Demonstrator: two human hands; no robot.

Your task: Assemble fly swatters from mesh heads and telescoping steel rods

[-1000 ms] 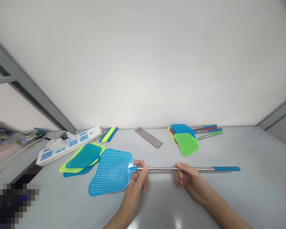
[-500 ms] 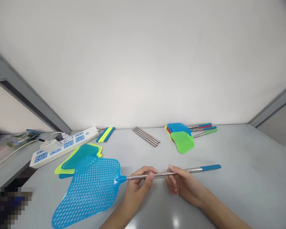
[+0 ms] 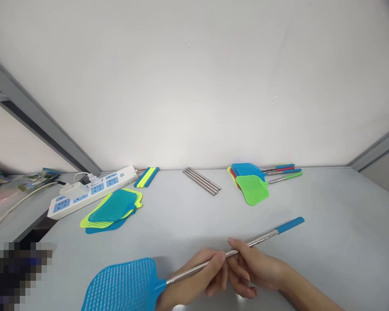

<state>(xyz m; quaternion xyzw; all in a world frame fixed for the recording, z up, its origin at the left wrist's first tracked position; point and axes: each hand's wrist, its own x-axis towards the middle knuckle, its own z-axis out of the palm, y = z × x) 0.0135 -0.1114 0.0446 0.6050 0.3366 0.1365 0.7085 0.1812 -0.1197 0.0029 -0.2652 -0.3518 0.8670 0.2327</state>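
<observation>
A blue fly swatter (image 3: 125, 283) slants across the front of the table, its mesh head low at the left and its blue grip up at the right. My left hand (image 3: 204, 274) is closed around the metal rod near its middle, thumb on top. Close beside it, my right hand (image 3: 251, 265) pinches the same rod between thumb and fingers, left of the blue grip. Part of the mesh head runs out of view at the bottom edge.
At the back right lie several finished swatters (image 3: 253, 190). Metal rods (image 3: 201, 181) rest at the back middle. Blue and yellow grips (image 3: 146, 177) sit beside a white power strip (image 3: 90, 190). Loose swatter heads (image 3: 112, 209) overlap in front of the strip.
The swatter has tilted, its mesh head dropping towards the bottom edge. My left hand has slid right along the rod, nearer my right hand. The view has shifted slightly.
</observation>
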